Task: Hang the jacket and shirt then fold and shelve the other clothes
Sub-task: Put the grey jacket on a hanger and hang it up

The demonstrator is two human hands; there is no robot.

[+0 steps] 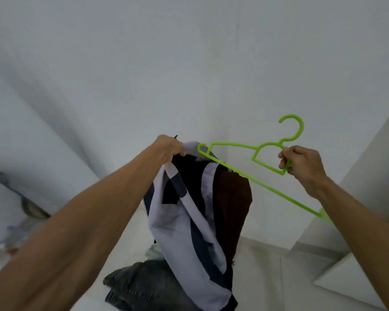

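Note:
My left hand is raised in front of me and grips the top of a hanging garment patterned in pale lilac, dark navy and black, with a brown panel on its right side. My right hand holds a bright green plastic hanger by the neck below its hook. The hanger's left end sits at the garment's top opening, right beside my left hand. The garment hangs down freely between my arms. Below it lies a crumpled pair of dark grey jeans on a white surface.
A plain white wall fills the view ahead. A white surface lies below, with a white ledge or shelf edge at the right. Blurred clutter, including what looks like a clear bottle, lies at the lower left.

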